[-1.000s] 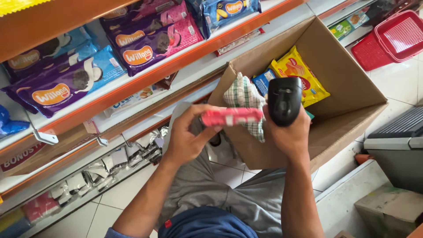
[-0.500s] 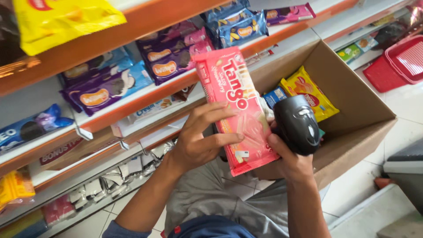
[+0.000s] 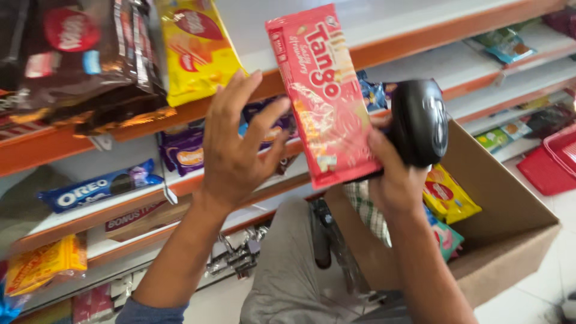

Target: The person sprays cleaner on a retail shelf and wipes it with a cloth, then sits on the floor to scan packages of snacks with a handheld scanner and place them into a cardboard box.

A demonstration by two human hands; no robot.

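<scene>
A long pink snack packet (image 3: 324, 96) stands upright in front of the shelf. My right hand (image 3: 393, 177) pinches its lower right edge with the thumb while also gripping a black handheld scanner (image 3: 420, 123). My left hand (image 3: 240, 144) is just left of the packet, palm toward the shelf and fingers spread. Its fingertips are at the packet's left edge and grip nothing.
Orange-edged shelves (image 3: 180, 117) hold dark brown, yellow (image 3: 195, 51), purple (image 3: 186, 153) and blue (image 3: 96, 192) snack packs. An open cardboard box (image 3: 510, 240) with yellow and green packs rests on my lap at the right. A red basket (image 3: 555, 165) sits on the floor at the far right.
The pink packet went up from over the box to the upper shelf. My left hand let go of it and opened. My right hand, still holding the scanner, now grips the packet.
</scene>
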